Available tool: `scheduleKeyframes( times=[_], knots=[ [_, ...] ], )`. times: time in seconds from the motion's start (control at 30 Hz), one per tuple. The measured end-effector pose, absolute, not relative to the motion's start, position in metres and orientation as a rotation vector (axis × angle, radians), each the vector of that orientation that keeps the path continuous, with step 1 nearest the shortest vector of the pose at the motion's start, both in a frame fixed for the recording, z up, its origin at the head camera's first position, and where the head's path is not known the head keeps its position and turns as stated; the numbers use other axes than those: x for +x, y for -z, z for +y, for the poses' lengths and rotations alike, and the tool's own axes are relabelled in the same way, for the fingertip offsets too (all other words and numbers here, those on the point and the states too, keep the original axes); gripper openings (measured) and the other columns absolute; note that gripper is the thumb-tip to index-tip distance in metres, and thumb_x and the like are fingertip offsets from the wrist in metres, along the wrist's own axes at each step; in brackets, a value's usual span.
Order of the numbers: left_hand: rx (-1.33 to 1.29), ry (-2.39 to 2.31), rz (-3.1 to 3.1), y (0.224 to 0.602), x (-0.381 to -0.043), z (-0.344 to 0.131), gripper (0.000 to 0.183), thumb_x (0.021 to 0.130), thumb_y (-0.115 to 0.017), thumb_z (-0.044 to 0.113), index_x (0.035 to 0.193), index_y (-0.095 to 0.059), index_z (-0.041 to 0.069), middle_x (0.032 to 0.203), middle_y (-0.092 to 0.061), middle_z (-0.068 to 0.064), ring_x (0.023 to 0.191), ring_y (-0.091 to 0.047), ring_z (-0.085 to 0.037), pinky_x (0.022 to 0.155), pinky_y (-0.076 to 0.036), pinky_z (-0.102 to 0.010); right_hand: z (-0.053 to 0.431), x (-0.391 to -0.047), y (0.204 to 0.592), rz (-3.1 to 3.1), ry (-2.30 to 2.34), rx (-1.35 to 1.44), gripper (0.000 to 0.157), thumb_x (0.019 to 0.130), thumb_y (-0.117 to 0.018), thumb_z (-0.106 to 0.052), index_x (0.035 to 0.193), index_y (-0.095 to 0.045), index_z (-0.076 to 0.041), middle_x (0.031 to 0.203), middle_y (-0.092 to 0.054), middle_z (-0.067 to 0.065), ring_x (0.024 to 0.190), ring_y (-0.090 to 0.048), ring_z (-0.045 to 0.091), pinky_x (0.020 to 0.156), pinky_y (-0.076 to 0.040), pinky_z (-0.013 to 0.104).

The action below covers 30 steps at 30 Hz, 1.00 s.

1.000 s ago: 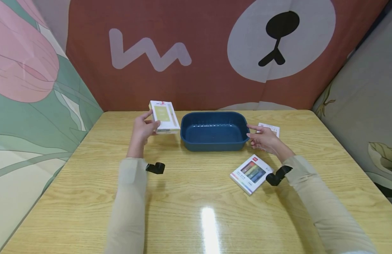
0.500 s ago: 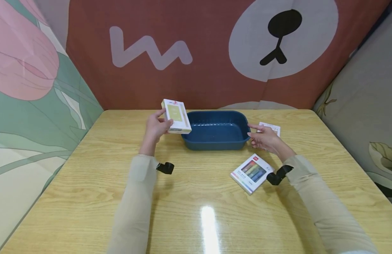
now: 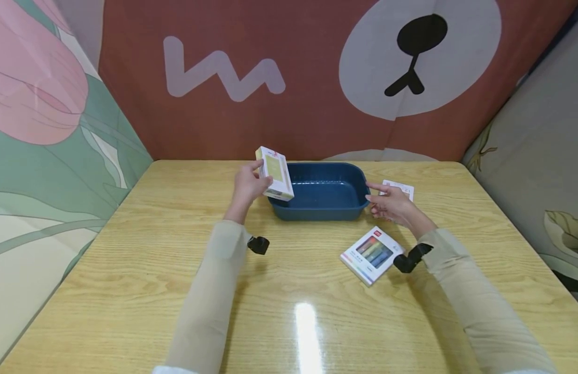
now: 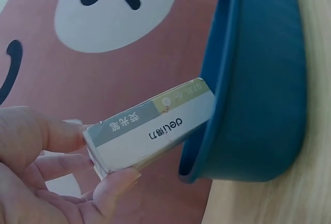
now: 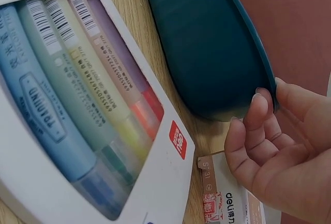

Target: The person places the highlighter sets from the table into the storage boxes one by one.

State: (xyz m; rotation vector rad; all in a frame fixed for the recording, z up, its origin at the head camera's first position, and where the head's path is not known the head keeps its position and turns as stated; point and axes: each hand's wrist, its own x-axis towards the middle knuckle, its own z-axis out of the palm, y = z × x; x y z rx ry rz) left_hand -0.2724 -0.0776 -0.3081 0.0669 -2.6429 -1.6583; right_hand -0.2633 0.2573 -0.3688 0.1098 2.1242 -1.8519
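My left hand [image 3: 248,187] pinches a white and yellow-green highlighter box [image 3: 277,179] by its left side, thumb in front and fingers behind. Tilted, the box overlaps the left rim of a dark blue plastic bin [image 3: 317,214] in the head view. Its narrow side, printed "deli", faces the camera in the left wrist view. At the bin's right end, my right hand [image 3: 395,203] pinches the rim, its thumb and fingertips on either side of the wall [image 5: 227,58].
A white windowed box of coloured highlighters [image 3: 372,255] lies on the table in front of the bin's right end. Another small "deli" box [image 3: 403,189] sits behind my right hand, partly hidden by it. A printed cloth backdrop [image 3: 307,124] rises at the table's far edge.
My left hand has carried the highlighter box rightward, from beside the bin to over its left rim, tilting it more. My right hand stays at the bin's right end.
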Motion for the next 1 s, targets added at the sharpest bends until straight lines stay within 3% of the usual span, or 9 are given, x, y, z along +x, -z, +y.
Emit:
scheduleKeyframes(
  times=[0.17,0.4,1.0],
  knots=[
    [0.033,1.464,-2.73,0.314,-0.277,-0.07,0.055,0.08,-0.064,0.006,0.132,-0.044,0.007,0.103,-0.058,-0.022,0.076,-0.058,-0.022,0.061,-0.049,-0.03,0.258,-0.263,0.369,2.1,1.87,0.102,0.057,0.091,-0.051,-0.011,0.142,-0.024,-0.01,0.067,-0.057,0.004,0.053,-0.052,0.013,0.058,-0.048,0.029],
    [0.003,1.261,-2.783,0.322,-0.279,-0.063,0.054,0.076,-0.067,0.008,0.127,-0.05,0.003,0.12,-0.052,-0.018,0.097,-0.05,-0.024,0.081,-0.043,-0.032,0.259,-0.264,0.37,2.076,1.888,0.118,0.058,0.092,-0.051,-0.01,0.142,-0.023,-0.011,0.065,-0.057,0.003,0.052,-0.052,0.012,0.057,-0.048,0.028],
    [-0.112,1.001,-2.821,0.33,-0.281,-0.046,0.044,0.075,-0.065,0.006,0.118,-0.057,0.0,0.1,-0.061,-0.018,0.087,-0.056,-0.03,0.073,-0.047,-0.035,0.257,-0.262,0.368,2.085,1.881,0.126,0.059,0.091,-0.053,-0.013,0.142,-0.024,-0.011,0.068,-0.058,0.005,0.052,-0.052,0.012,0.056,-0.048,0.028]
  ],
)
